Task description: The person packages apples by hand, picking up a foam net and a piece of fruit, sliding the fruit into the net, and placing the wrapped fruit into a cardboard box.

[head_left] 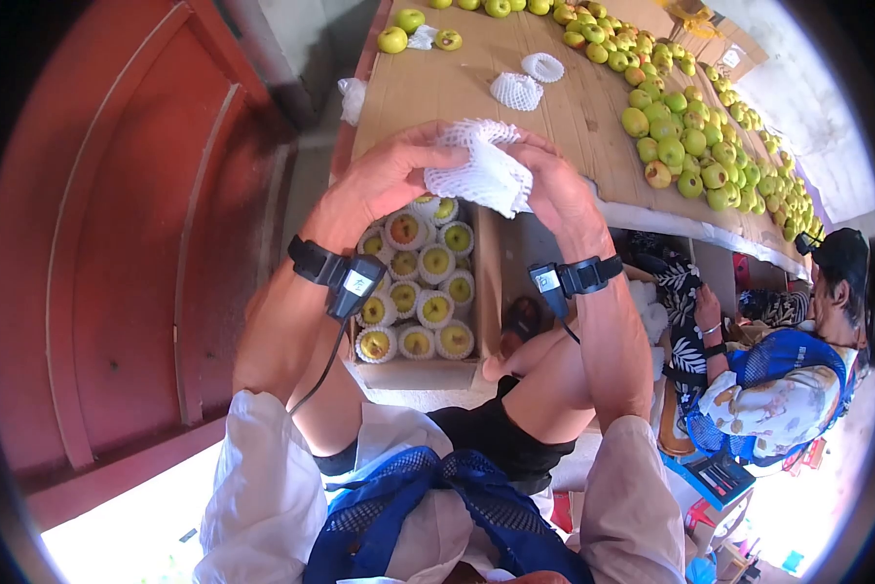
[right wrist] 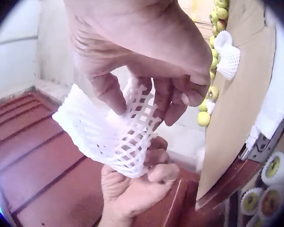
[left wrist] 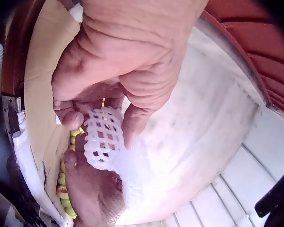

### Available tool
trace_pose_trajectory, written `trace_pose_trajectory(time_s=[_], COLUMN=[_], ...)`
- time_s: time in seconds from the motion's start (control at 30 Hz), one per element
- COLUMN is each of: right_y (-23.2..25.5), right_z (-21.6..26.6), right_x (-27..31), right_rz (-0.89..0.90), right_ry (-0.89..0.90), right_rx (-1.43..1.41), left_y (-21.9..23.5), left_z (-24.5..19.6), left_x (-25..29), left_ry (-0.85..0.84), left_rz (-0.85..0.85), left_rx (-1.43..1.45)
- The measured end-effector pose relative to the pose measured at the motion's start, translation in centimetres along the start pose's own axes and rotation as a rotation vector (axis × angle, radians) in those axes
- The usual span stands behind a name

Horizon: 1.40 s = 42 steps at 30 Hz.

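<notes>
As both hands pinch, foam net between fingers

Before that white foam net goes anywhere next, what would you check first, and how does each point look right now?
1. Both hands hold the foam net: ok; left hand and right hand pinch it.
2. Net stretched open: ok, mesh spread between the fingers.
3. Fruit inside net: cannot tell.
4. Box under the hands: ok, wrapped fruit fill it.
5. Free slot in box: cannot tell.
6. Loose fruit on the table: ok.
</notes>
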State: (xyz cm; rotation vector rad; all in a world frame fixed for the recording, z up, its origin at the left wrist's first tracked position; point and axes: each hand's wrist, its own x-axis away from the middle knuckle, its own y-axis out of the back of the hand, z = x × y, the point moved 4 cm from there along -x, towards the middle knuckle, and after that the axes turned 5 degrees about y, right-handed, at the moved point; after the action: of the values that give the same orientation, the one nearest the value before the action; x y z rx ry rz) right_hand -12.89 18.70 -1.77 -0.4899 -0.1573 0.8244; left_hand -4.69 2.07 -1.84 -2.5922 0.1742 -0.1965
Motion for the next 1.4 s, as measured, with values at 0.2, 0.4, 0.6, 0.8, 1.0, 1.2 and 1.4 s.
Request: trace_pose_trajectory(time_s=[0.2, 0.4, 0.6, 0.8, 1.0, 1.2, 1.4], right_y=[-0.2, -0.7, -0.8, -1.2, -0.4, 0.1, 0.9], right_z=[-0.7, -1.3, -1.9, -1.3, -1.8, -1.6, -2.2], right_x=[-0.5, -0.7, -1.1, -0.8, -0.8, -0.9, -1.1], right_rz=[0.080, 0.001, -0.129, -0.192, -0.183, -0.356, -0.361], right_ry=[0.001, 0.083, 0.188, 0.087, 0.075, 0.150, 0.159], right_rx=[-0.054, -0.032, 0.277, 0.552, 0.475, 0.526, 0.494], left_y=[0.4, 0.9, 1.1, 0.6, 1.5, 0.7, 0.9], left_z=[0.1, 0.6, 0.4, -0.1, 0.0, 0.0, 0.6], left_x=[0.0, -0.1, -0.6, -0.2, -0.5, 0.3, 0.3], left_ry=[0.025, -0.038, -0.220, -0.329, -0.359, -0.108, -0.057], left_rz=[-0.088, -0.285, -0.469, -0.637, -0.586, -0.385, -0.393], left_rx=[0.007, -0.047, -0.431, -0.867, -0.765, -0.274, -0.451])
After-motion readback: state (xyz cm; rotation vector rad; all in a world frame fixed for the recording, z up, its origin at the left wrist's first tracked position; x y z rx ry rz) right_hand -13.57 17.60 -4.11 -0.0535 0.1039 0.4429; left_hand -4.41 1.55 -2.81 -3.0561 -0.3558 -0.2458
